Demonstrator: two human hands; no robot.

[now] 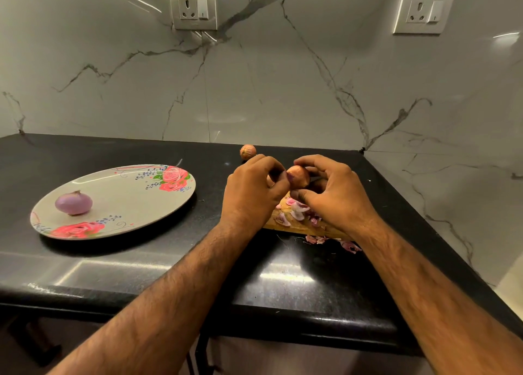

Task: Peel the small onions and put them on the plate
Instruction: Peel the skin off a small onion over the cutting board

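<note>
Both hands, left hand (pixel 254 185) and right hand (pixel 331 187), are pinching the small brown-skinned onion (pixel 298 176) between them above the wooden board (pixel 285 224). A peeled purple onion (pixel 73 202) is sitting on the floral plate (pixel 127 196), well left.

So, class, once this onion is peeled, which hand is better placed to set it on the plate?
Probably the left hand: the plate lies on its side of the onion, while the right hand would have to reach across.

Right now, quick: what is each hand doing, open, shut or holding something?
Left hand: closed, its fingertips pinch one end of the unpeeled onion.
Right hand: closed, its fingers curl round the same onion and hold it.
</note>
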